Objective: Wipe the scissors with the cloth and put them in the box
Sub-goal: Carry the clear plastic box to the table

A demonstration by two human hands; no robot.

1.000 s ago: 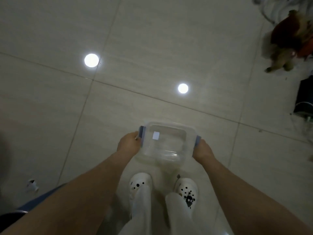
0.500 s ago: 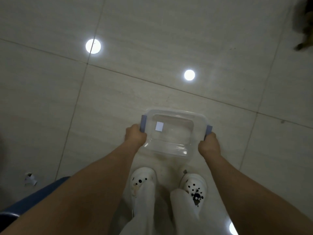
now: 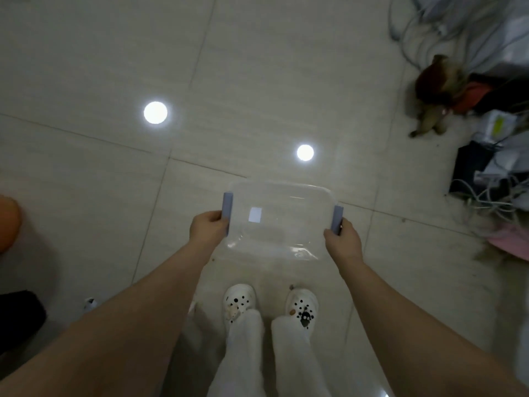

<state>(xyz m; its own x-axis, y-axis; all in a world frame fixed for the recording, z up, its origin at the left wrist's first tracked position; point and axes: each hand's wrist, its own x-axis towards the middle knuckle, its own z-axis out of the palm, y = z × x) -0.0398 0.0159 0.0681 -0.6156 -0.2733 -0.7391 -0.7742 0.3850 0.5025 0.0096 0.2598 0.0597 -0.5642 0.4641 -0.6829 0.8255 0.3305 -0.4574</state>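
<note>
A clear plastic box with grey-blue clip handles and a small white label is held level above the tiled floor, in front of my legs. My left hand grips its left handle and my right hand grips its right handle. The box looks empty inside. No scissors and no cloth are in view.
My white clogs stand on the pale tiled floor. A tangle of cables, a brown plush toy and dark boxes crowd the right side. An orange object and a dark object sit at the left.
The view has swung so that the clutter on the right shows again. Both hands keep their grip on the box, which stays in front of me.
</note>
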